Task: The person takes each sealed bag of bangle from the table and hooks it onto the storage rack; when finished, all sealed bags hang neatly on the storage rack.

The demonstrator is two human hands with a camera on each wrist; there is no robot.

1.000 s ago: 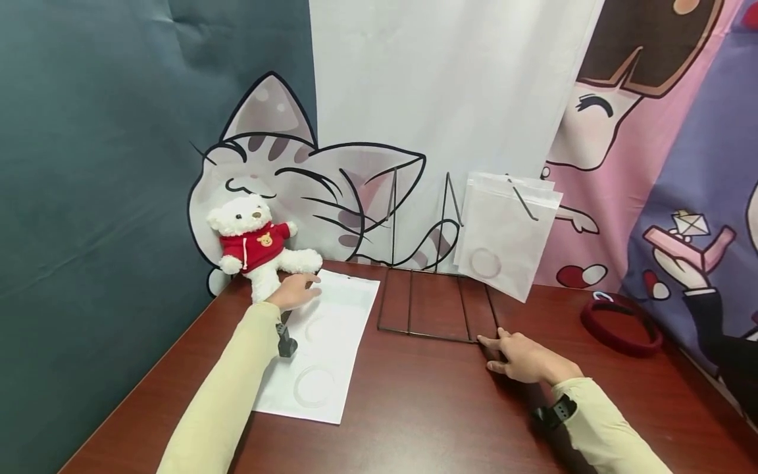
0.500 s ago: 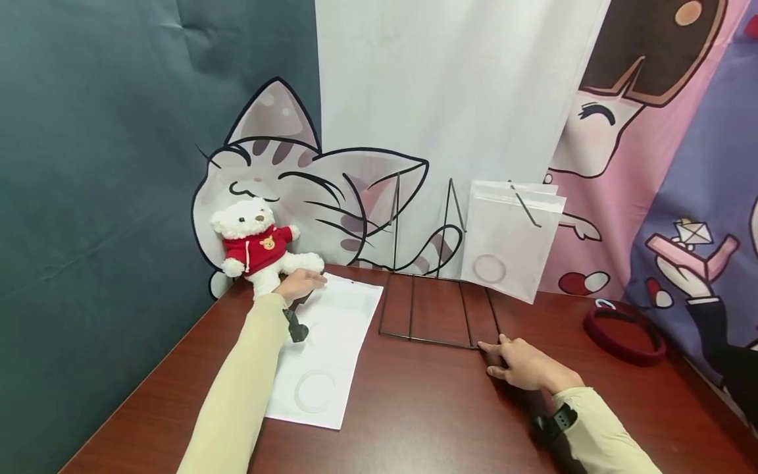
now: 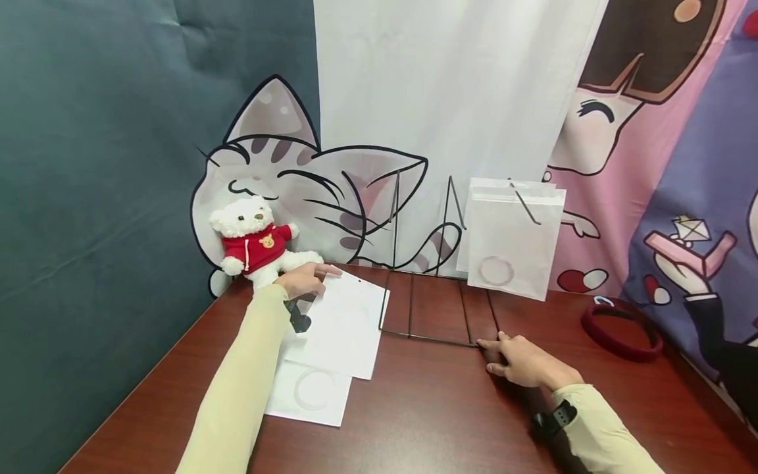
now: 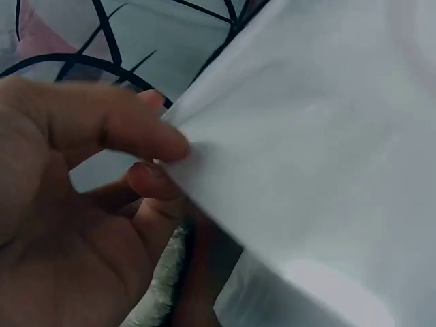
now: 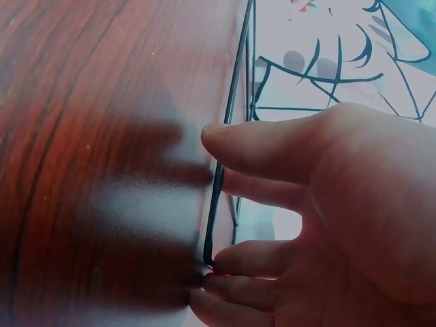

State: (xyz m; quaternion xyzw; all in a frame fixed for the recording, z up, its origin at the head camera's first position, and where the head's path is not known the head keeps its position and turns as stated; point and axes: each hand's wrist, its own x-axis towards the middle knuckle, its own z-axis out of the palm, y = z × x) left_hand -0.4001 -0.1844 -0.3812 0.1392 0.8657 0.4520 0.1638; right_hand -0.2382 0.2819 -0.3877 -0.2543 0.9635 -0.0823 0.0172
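Observation:
My left hand [image 3: 303, 280] pinches the top corner of a white plastic bag [image 3: 340, 322] between thumb and fingers. That bag is lifted at an angle over a second white bag [image 3: 304, 401] with a faint ring on it, lying on the table. In the left wrist view the bag [image 4: 313, 150] spreads away from the fingertips [image 4: 174, 143]. My right hand [image 3: 527, 359] touches the front right corner of a black wire rack [image 3: 435, 339], its fingers extended. Thumb and fingertips lie right at the wire [image 5: 235, 88] in the right wrist view. More white bags [image 3: 512, 243] hang on the rack's right hook.
A white teddy bear [image 3: 251, 240] in a red hoodie sits beside the left hand against the backdrop. To the right lies a dark red ring-shaped band [image 3: 622, 332]. The rack's other two hooks [image 3: 395, 197] stand upright behind its flat base.
The upper bag has come up off the one beneath and shifted right, toward the rack, with my left hand. The hanging bags have swung slightly. My right hand stays at the rack's corner.

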